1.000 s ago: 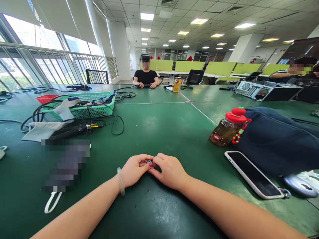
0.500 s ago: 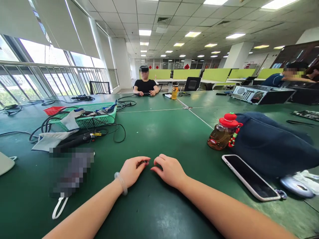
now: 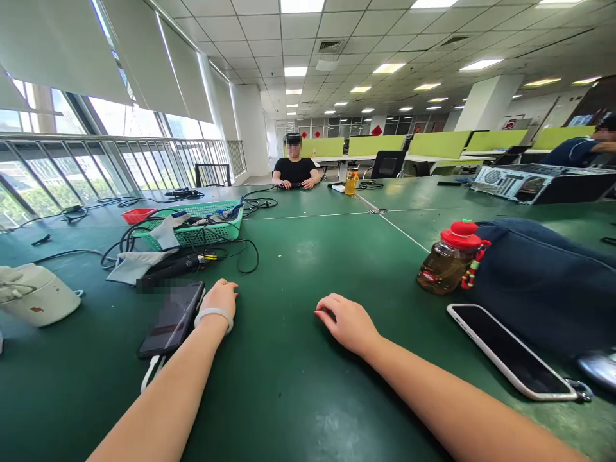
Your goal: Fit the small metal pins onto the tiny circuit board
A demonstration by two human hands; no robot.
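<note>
Tabletop (image 3: 298,256) of smooth dark green, dull sheen across it, crossed by thin pale seams meeting well ahead of the hands. Left hand (image 3: 220,297), palm down just beside the right-hand long edge of a dark, flat, glossy phone (image 3: 174,317), fingers loosely bent and pointing forward and inward; grip beneath the fingers hidden, so impossible to tell whether anything is held. Pale, rounded, glassy-looking bangle (image 3: 214,312) around the wrist. White looped strap (image 3: 150,373) at the phone's near end, partly behind the forearm.

Right hand (image 3: 351,323) low over the tabletop, fingers curled softly, thumb apart from them, nothing visible in the grip. Nearest on its outer side, both well apart from it: a clear bottle (image 3: 440,267) with amber liquid and glossy red lid, and a black-screened phone (image 3: 510,351) with rounded white rim. Soft navy fabric bag (image 3: 543,282) just behind that phone.

Beyond the left hand, a mint-green basket (image 3: 206,236) of perforated plastic, with a grey cloth glove (image 3: 167,231) over its near rim and thin black cables (image 3: 255,256) looping outward. Off-white rounded container (image 3: 43,295) toward the tabletop's left side. Wide gap between the hands; broad green stretch forward between basket and bottle, toward the far edge and a seated person (image 3: 294,169) in black.
</note>
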